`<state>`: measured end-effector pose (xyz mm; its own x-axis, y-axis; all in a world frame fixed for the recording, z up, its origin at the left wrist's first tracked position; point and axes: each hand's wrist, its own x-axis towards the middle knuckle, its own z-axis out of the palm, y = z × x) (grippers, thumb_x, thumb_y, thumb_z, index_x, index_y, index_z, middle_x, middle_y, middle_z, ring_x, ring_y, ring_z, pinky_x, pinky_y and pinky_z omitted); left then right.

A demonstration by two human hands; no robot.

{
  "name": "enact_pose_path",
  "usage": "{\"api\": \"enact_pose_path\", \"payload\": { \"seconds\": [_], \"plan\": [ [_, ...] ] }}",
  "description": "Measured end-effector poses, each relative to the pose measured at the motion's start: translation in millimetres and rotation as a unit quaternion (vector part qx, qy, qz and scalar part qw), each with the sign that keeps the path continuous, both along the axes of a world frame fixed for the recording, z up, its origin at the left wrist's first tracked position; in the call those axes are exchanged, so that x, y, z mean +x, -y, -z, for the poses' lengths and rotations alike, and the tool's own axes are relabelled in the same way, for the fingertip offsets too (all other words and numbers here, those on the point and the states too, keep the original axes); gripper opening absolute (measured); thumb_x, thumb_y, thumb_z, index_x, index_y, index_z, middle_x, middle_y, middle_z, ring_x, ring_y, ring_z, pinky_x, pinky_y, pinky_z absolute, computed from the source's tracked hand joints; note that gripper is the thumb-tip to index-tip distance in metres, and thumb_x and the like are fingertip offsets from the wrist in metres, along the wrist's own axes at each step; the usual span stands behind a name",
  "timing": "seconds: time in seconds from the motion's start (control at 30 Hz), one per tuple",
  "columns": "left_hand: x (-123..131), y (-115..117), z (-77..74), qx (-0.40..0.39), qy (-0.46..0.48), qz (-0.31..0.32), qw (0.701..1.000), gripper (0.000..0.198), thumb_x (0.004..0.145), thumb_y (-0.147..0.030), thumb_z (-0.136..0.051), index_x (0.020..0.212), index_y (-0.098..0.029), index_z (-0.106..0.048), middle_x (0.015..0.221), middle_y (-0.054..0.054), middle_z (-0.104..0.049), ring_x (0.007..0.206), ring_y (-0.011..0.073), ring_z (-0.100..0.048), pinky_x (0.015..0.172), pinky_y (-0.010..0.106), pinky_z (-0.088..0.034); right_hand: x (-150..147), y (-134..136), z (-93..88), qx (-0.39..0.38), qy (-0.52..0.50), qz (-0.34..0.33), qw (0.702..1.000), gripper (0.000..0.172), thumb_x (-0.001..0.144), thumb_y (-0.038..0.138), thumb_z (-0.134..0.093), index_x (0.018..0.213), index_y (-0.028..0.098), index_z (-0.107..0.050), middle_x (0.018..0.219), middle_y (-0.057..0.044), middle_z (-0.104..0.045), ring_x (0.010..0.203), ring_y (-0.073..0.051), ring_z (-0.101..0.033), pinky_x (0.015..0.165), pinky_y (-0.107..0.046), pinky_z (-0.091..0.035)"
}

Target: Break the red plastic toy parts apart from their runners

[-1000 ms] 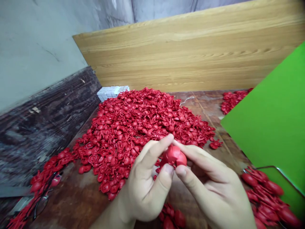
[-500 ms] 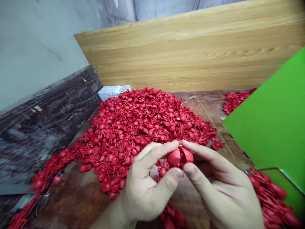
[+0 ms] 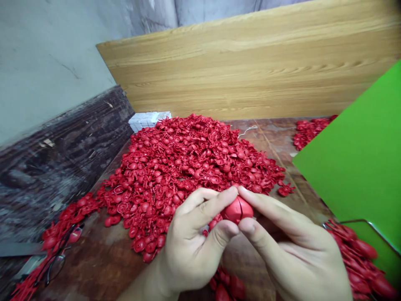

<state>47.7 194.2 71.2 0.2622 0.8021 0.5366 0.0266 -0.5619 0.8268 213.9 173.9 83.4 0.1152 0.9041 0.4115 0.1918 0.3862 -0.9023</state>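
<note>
Between the fingertips of both hands is a red plastic egg-shaped shell [image 3: 233, 212], its two halves nearly together with a thin dark gap running down between them. My left hand [image 3: 200, 238] pinches the left half with thumb and index finger. From the other side, my right hand [image 3: 291, 242] pinches the right half the same way. Just behind the left thumb, small red parts [image 3: 214, 222] show partly; whether they join the shell I cannot tell. Beyond the hands lies a large heap of red plastic pieces [image 3: 188, 159], with rounded shells and thin limb-like bits.
More red pieces [image 3: 360, 255] lie at the lower right beside a bright green panel [image 3: 357, 159] and a bent metal rod [image 3: 372, 225]. Eyeglasses [image 3: 56, 265] rest at the lower left. A white stack [image 3: 148, 120] stands behind the heap, before a wooden board [image 3: 238, 67].
The two halves of the red shell have come closer together, and the wide opening between them has narrowed to a thin slit. Both hands have stayed in nearly the same place.
</note>
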Motion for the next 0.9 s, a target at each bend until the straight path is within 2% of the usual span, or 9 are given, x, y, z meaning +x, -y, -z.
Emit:
{"api": "enact_pose_path", "payload": {
  "seconds": [0.13, 0.23, 0.33, 0.5, 0.63, 0.8, 0.9],
  "plan": [
    [2.1, 0.7, 1.3, -0.002, 0.038, 0.005, 0.999, 0.037, 0.097, -0.025, -0.059, 0.134, -0.027, -0.063, 0.108, 0.008, -0.064, 0.091, 0.0151, -0.064, 0.078, 0.027, -0.058, -1.9, 2.8, -2.5, 0.026, 0.025, -0.023, 0.999, 0.044, 0.086, 0.018, -0.073, 0.123, 0.043, -0.069, 0.122, 0.001, -0.074, 0.101, -0.023, -0.073, 0.081, -0.032, -0.064],
    [3.4, 1.9, 1.8, -0.023, 0.071, -0.007, 0.997, 0.034, 0.093, -0.020, -0.064, 0.125, -0.029, -0.069, 0.107, 0.007, -0.064, 0.088, 0.0140, -0.065, 0.072, 0.024, -0.058, -6.6, 7.1, -4.0, 0.021, 0.022, 0.000, 1.000, 0.041, 0.090, 0.018, -0.068, 0.124, 0.042, -0.069, 0.128, 0.000, -0.070, 0.110, -0.025, -0.070, 0.083, -0.033, -0.064],
    [2.6, 2.1, -0.1, -0.034, 0.067, -0.038, 0.996, 0.028, 0.086, -0.025, -0.073, 0.115, -0.027, -0.074, 0.109, 0.008, -0.063, 0.100, 0.0192, -0.064, 0.085, 0.031, -0.058, -6.8, 9.5, -2.8, 0.012, 0.028, 0.010, 0.999, 0.040, 0.091, 0.019, -0.066, 0.126, 0.040, -0.068, 0.130, -0.001, -0.069, 0.115, -0.027, -0.068, 0.087, -0.036, -0.063],
    [-3.5, -1.0, -4.6, -0.009, 0.033, -0.027, 0.999, 0.025, 0.081, -0.027, -0.079, 0.103, -0.021, -0.069, 0.116, 0.010, -0.063, 0.117, 0.0250, -0.058, 0.105, 0.042, -0.048, 5.5, 10.7, 6.8, -0.001, 0.090, -0.065, 0.994, 0.047, 0.090, 0.019, -0.066, 0.132, 0.040, -0.064, 0.136, 0.001, -0.066, 0.124, -0.027, -0.063, 0.103, -0.037, -0.056],
    [-6.7, -2.7, -6.3, 0.013, -0.017, -0.008, 1.000, 0.038, 0.087, -0.037, -0.072, 0.119, -0.020, -0.062, 0.124, 0.012, -0.062, 0.126, 0.0279, -0.054, 0.113, 0.047, -0.041, 6.1, 12.7, 11.7, -0.041, 0.054, -0.078, 0.995, 0.047, 0.093, 0.022, -0.061, 0.138, 0.038, -0.059, 0.145, 0.000, -0.059, 0.133, -0.028, -0.056, 0.112, -0.041, -0.048],
    [-8.0, -2.9, -9.7, 0.040, -0.104, 0.023, 0.994, 0.056, 0.094, -0.055, -0.054, 0.136, -0.019, -0.057, 0.139, 0.016, -0.057, 0.134, 0.0314, -0.049, 0.119, 0.054, -0.032, -2.6, 10.5, 5.5, -0.067, -0.074, -0.117, 0.988, 0.063, 0.097, 0.029, -0.056, 0.152, 0.046, -0.030, 0.132, 0.001, -0.069, 0.108, -0.022, -0.073, 0.093, -0.036, -0.061],
    [-7.9, -2.9, -11.3, 0.058, -0.107, 0.050, 0.991, 0.052, 0.095, -0.054, -0.052, 0.134, -0.019, -0.059, 0.140, 0.015, -0.058, 0.135, 0.0313, -0.050, 0.119, 0.054, -0.032, -4.8, 11.4, 0.1, -0.086, -0.101, -0.140, 0.981, 0.066, 0.098, 0.033, -0.054, 0.155, 0.045, -0.023, 0.122, -0.001, -0.074, 0.105, -0.022, -0.074, 0.090, -0.037, -0.062]
  ]
}}
